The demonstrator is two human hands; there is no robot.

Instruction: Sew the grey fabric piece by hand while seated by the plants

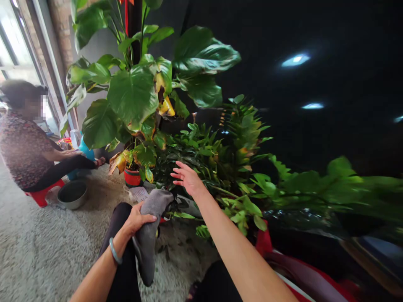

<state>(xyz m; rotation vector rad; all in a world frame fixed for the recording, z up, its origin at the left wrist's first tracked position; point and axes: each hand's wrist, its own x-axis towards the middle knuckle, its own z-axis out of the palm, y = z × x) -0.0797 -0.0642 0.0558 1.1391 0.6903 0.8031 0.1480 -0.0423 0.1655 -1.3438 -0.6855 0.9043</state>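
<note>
My left hand [137, 219] is closed around a soft grey cloth [148, 243], thumb on top. One end of the cloth sticks out toward the plants and the other hangs down beside my knee. Fingers spread, my right hand [185, 179] reaches forward over the dark foliage with nothing in it. Nearest to it are low leafy plants [201, 147]. Just beyond the cloth stands a tall broad-leaved plant [134, 94] in a red pot [132, 178], some of its leaves yellow and brown. A printed paper tag [139, 193] lies by the pot.
To the left, another person [23, 138] sits on a red stool [44, 193], hands near a blue object [86, 149]. A grey basin [72, 195] rests on the concrete floor [59, 251]. A dark glossy wall rises behind the plants. Red items [311, 277] are at lower right.
</note>
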